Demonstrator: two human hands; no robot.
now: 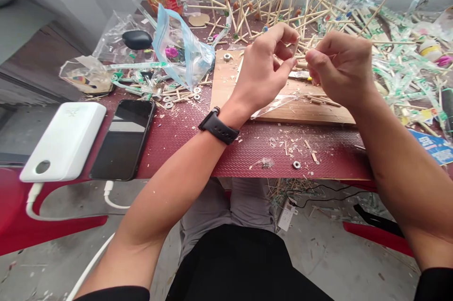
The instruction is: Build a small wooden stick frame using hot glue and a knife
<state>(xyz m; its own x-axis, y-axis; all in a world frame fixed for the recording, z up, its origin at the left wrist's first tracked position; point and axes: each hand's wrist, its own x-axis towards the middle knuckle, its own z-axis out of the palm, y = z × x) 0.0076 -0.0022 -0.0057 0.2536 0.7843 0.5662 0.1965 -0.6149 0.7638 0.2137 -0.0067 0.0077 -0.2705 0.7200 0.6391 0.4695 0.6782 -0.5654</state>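
My left hand, with a black watch on the wrist, is raised over the wooden board. Its fingers are curled, and a short thin wooden stick shows at the tips of the thumb and forefinger. Close by on the right, my right hand has its thumb pressed to its bent fingers; whatever it pinches is too small or hidden. Under the hands, a clear plastic piece and several loose sticks lie on the board. A metal nut rests at its far left corner.
Frames of joined sticks stand at the back. Plastic wrappers heap up on the right. Leftward are a blue-edged bag, a phone and a white power bank with cables. Another nut lies near the table's front edge.
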